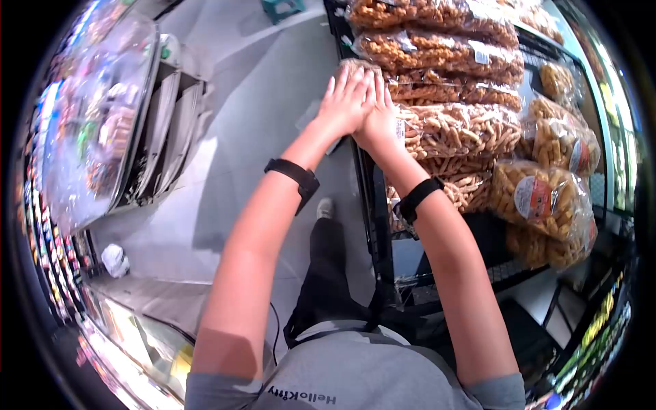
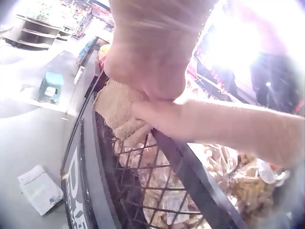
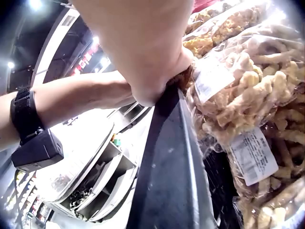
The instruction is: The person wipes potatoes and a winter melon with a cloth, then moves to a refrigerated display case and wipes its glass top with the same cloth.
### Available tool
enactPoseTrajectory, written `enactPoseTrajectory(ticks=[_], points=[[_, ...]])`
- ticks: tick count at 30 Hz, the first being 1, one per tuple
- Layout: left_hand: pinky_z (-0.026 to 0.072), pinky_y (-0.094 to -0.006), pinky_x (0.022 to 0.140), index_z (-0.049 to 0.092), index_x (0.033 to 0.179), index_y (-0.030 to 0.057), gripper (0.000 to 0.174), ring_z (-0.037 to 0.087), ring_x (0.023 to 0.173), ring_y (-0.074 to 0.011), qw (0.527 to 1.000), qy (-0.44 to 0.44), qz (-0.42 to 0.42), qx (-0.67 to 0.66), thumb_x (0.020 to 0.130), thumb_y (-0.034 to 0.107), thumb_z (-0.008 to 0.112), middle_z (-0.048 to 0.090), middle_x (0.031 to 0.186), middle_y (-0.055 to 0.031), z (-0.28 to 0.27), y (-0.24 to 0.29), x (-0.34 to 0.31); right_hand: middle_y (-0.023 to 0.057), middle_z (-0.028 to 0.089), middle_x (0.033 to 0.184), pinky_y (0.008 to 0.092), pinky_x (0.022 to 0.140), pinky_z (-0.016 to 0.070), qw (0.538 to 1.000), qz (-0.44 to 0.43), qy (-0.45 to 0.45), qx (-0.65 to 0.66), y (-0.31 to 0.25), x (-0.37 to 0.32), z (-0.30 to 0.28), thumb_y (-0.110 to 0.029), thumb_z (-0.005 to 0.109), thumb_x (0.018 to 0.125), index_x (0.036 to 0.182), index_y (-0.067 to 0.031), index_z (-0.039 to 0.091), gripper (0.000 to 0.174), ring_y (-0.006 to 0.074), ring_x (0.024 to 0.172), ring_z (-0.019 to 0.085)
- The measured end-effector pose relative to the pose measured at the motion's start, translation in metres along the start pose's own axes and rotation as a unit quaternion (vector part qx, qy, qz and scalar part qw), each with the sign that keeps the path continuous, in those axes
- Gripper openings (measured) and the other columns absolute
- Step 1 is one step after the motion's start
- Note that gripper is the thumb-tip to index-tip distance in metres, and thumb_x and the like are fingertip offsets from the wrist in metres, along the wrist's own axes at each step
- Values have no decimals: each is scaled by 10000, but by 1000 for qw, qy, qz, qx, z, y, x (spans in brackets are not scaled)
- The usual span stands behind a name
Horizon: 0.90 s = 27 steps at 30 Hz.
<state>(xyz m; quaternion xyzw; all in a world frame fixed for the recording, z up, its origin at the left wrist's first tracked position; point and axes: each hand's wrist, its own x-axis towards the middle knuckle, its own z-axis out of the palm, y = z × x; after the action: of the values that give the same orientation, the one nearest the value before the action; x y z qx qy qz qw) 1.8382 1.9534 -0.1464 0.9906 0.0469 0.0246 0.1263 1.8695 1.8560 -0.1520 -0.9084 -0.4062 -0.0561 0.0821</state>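
Observation:
Both hands overlap at the rim of a black rack point(image 1: 369, 219), the left hand point(image 1: 344, 102) coming in from the left and the right hand point(image 1: 378, 123) beside and partly under it. Their fingers look extended in the head view. A brown cloth point(image 1: 360, 65) shows just beyond the fingertips; in the left wrist view the cloth point(image 2: 114, 105) drapes over the rack's corner with the right hand point(image 2: 155, 117) resting on it. The right wrist view has the hand against the end of the rim point(image 3: 167, 157), its fingers hidden.
Bagged twisted snacks point(image 1: 458, 130) fill the rack to the right, with more bags point(image 1: 543, 198) farther right. A covered display point(image 1: 102, 130) stands across the aisle. On the floor are a teal stool point(image 1: 281, 8) and a white packet point(image 2: 40, 190).

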Motion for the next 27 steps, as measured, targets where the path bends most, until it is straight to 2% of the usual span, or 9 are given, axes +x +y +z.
enactPoseTrajectory(ticks=[3, 5, 8, 11, 12, 16, 21, 25, 27], points=[[77, -464, 1063, 194, 1373, 144, 535, 95, 1330, -290, 998, 17, 27, -63, 911, 413, 220, 171, 1426, -96, 1, -18, 15, 165, 194, 1415, 394, 1073, 88, 996, 46, -30, -65, -7, 16, 2, -307, 413, 828, 1366, -39, 191, 641, 316, 1329, 98], [81, -460, 1064, 203, 1370, 152, 530, 99, 1331, -280, 996, 8, 45, -71, 910, 413, 226, 171, 1426, -96, -1, -24, 21, 185, 219, 1400, 393, 1069, 117, 998, 51, 18, -37, -6, 22, 10, -333, 416, 834, 1360, -38, 209, 637, 327, 1318, 144], [84, -457, 1063, 215, 1366, 155, 526, 100, 1330, -281, 992, 22, 73, -99, 907, 413, 235, 177, 1424, -98, 2, -30, 21, 162, 227, 1404, 397, 1069, 107, 997, 79, 25, -6, -11, 22, 10, -292, 407, 834, 1364, -56, 212, 611, 327, 1317, 147], [86, -465, 1061, 224, 1361, 152, 525, 106, 1328, -288, 990, 37, 78, -115, 904, 409, 250, 188, 1421, -100, 7, -29, 19, 191, 250, 1385, 406, 1062, 126, 996, 76, 33, -19, -12, 18, 12, -267, 416, 826, 1349, -19, 225, 609, 332, 1309, 170], [88, -489, 1057, 256, 1353, 137, 546, 136, 1323, -286, 989, 47, 90, -110, 879, 401, 313, 211, 1415, -104, 6, -28, 16, 206, 259, 1375, 409, 1061, 136, 996, 70, 52, -25, -13, 13, 11, -254, 423, 817, 1336, -1, 245, 605, 336, 1305, 177], [84, -590, 1011, 234, 1357, 157, 525, 142, 1317, -305, 988, 60, 100, -104, 891, 391, 291, 210, 1410, -107, 8, -15, -14, 201, 261, 1373, 413, 1066, 145, 996, 54, 57, -35, -20, -16, 9, -231, 439, 807, 1320, -29, 303, 568, 327, 1300, 190], [94, -637, 980, 261, 1343, 127, 548, 171, 1300, -327, 986, 53, 138, -71, 872, 399, 332, 239, 1388, -122, 4, 17, -80, 147, 274, 1373, 393, 1044, 221, 993, 79, 75, 35, -40, -92, -9, -233, 458, 822, 1317, -54, 312, 546, 299, 1295, 207], [66, -630, 985, 270, 1347, 127, 592, 133, 1318, -305, 969, -63, 225, -77, 861, 456, 346, 205, 1416, -99, -1, 62, -139, 176, 325, 1336, 396, 992, 295, 970, 178, 135, 100, -61, -191, -25, -187, 441, 831, 1278, -46, 377, 473, 314, 1212, 347], [63, -601, 1001, 301, 1335, 113, 604, 159, 1314, -290, 947, -62, 304, -78, 853, 476, 346, 272, 1385, -110, 8, 91, -172, 190, 414, 1259, 373, 962, 330, 947, 242, 186, 101, -74, -246, -26, -178, 427, 852, 1228, -4, 410, 414, 322, 1161, 399]])
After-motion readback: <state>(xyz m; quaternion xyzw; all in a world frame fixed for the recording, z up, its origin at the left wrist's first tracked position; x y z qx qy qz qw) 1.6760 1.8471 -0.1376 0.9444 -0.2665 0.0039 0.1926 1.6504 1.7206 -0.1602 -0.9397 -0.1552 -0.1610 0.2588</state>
